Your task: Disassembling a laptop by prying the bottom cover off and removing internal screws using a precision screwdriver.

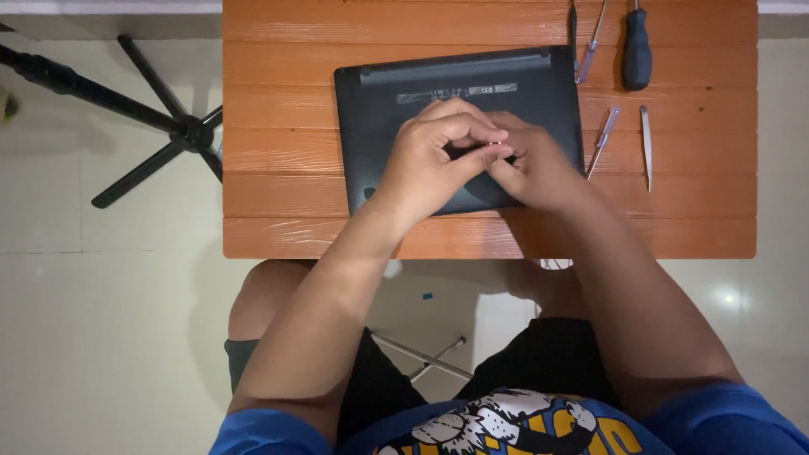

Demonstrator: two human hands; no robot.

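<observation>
A dark laptop [396,84] lies bottom side up on the orange wooden table [278,168]. Both of my hands meet over the middle of its underside. My left hand [434,156] has its fingers curled and pinched toward my right hand [527,164]. Between the fingertips a small thin metallic object [495,145] shows, held by both hands; what it is I cannot tell. The laptop's near part is hidden under my hands.
Right of the laptop lie tools: a black-handled screwdriver [637,52], two slim clear-handled screwdrivers [590,42] [603,139], a thin dark tool [572,29] and metal tweezers [646,145]. A black tripod [168,126] stands on the pale floor at the left.
</observation>
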